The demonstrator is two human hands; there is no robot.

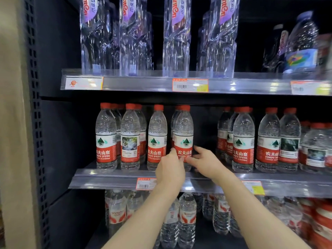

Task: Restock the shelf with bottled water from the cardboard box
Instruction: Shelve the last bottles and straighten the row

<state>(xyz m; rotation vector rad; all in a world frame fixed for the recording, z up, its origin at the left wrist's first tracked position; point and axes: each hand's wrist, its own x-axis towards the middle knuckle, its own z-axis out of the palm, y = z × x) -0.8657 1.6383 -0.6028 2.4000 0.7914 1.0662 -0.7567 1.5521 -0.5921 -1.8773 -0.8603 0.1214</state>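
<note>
**Red-capped bottle steadied at the shelf front**

Clear plastic, red cap and red-and-white label: the water bottle (pixel 183 139) stands upright on the grey middle shelf (pixel 111 178), at its front edge. The left hand (pixel 169 170) covers the bottle's lower left, fingers curled against it. The right hand (pixel 206 163) touches its right side, fingers spread. The bottle's base is hidden behind both. No cardboard box shows.

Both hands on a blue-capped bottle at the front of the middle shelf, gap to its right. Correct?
Not quite. In the head view the bottle has a red cap, not blue. Left hand and right hand touch its lower part on the middle shelf; the gap to its right is real.
</note>
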